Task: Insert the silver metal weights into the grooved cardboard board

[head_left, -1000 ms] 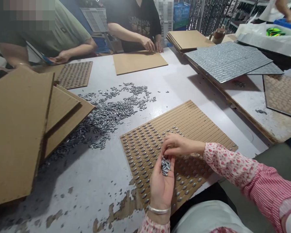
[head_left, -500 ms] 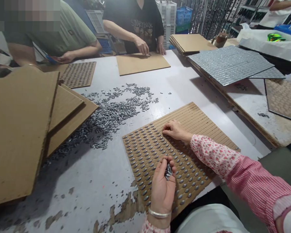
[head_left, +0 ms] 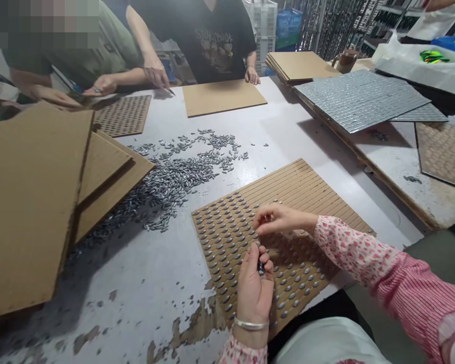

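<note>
A brown slotted board [head_left: 311, 187] lies in front of me, its near left part filled with small grey metal pieces. My left hand [head_left: 254, 285], with a silver bangle on the wrist, is cupped over the board's near edge and closed on a small heap of those metal pieces [head_left: 261, 266]. My right hand [head_left: 276, 221] hovers just above the board's middle, fingers pinched together at the tip; what they pinch is too small to make out. A loose pile of the grey pieces [head_left: 174, 177] spreads over the table to the left of the board.
Stacked brown boards [head_left: 41, 192] lean at the left. Two other people work at the far side over a perforated board [head_left: 121, 115] and a plain board [head_left: 223, 97]. A silver-filled board [head_left: 360, 98] and a board stack [head_left: 299, 65] lie at the right.
My right hand has drawn back from the board's far rows toward my left hand. My left hand has closed more over the pieces. A person opposite reached an arm to the left.
</note>
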{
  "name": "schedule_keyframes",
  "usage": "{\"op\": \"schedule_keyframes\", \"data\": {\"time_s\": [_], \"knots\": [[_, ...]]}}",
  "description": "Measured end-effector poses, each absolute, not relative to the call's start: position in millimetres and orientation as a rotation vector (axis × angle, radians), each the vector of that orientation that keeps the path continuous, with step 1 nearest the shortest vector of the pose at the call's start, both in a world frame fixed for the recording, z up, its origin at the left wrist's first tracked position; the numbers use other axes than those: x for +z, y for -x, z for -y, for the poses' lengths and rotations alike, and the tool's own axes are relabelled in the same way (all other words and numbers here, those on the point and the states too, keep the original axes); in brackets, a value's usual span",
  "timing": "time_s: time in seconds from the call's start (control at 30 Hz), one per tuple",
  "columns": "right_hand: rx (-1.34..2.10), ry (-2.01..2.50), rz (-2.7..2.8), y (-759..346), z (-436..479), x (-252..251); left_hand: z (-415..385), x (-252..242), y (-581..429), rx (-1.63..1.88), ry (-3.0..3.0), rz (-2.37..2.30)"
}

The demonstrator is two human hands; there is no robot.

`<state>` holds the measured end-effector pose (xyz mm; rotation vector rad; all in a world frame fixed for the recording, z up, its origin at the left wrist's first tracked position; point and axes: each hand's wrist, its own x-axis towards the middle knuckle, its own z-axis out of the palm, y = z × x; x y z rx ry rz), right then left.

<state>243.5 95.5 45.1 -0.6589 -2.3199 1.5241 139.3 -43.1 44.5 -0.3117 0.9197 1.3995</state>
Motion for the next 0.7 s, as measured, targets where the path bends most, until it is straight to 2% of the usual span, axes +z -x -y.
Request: {"op": "schedule_keyframes", "data": {"time_s": [0.1, 0.33, 0.4, 0.5, 0.57, 0.7], "knots": [[1.602, 0.519, 2.33, -249, -78, 57, 41, 43, -141, 1.395, 0.323, -0.884], [1.552, 0.681, 2.291, -253, -88, 45, 38, 53, -144, 1.385, 0.355, -0.963], [1.409, 0.916, 2.217, -254, -104, 37, 39, 56, -142, 1.393, 0.369, -0.964], [0.973, 1.23, 2.259, -254, -126, 24, 42, 57, -138, 1.328, 0.381, -0.929], [0.756, 1.318, 2.363, -254, -135, 17, 44, 55, -137, 1.299, 0.366, -0.865], [0.547, 1.379, 2.468, -253, -138, 9, 45, 53, -138, 1.31, 0.333, -0.814]]}}
